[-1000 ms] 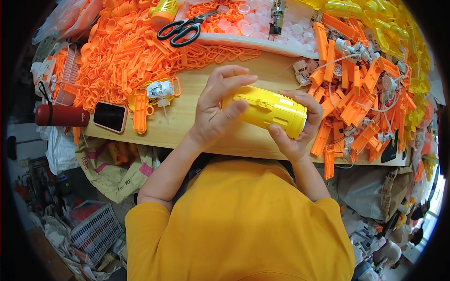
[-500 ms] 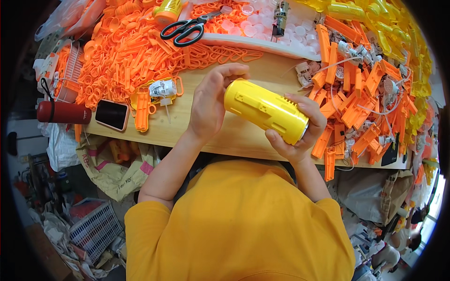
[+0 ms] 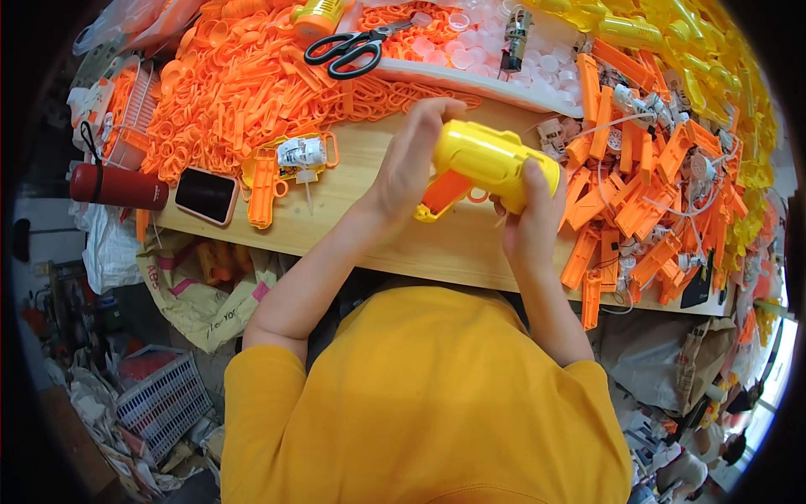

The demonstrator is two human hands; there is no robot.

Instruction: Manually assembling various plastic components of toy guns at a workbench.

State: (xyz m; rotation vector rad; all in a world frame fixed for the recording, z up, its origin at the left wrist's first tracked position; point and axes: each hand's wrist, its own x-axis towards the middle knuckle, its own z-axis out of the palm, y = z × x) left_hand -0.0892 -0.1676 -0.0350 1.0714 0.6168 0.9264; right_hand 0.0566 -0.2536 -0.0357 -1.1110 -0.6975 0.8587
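1. Yellow plastic housing (image 3: pixel 487 151), in the head view, is held between both hands over the wooden table (image 3: pixel 453 252); an orange part (image 3: pixel 447 191) sits below its left end.
2. Right hand (image 3: pixel 531 223) clasps the housing's right end, thumb laid across the top; its fingers are mostly hidden behind.
3. Left hand (image 3: pixel 403 172) has its fingers stretched up alongside the left end, not wrapped round it; blur leaves unclear whether the palm presses.
4. Good handling seems to call for a firm right grip and the left palm square to the end, lest the housing twist or the orange part slip.
5. Nearest the person runs the table's front edge; keeping the housing over the wood looks safer.
6. Wood shows leftward as far as a white canister (image 3: pixel 302 152) in an opened shell; rightward, the orange heap (image 3: pixel 634 202) crowds the right hand.
7. Beyond, a white tray (image 3: pixel 470 76) and scissors (image 3: pixel 376 35) limit forward reach.
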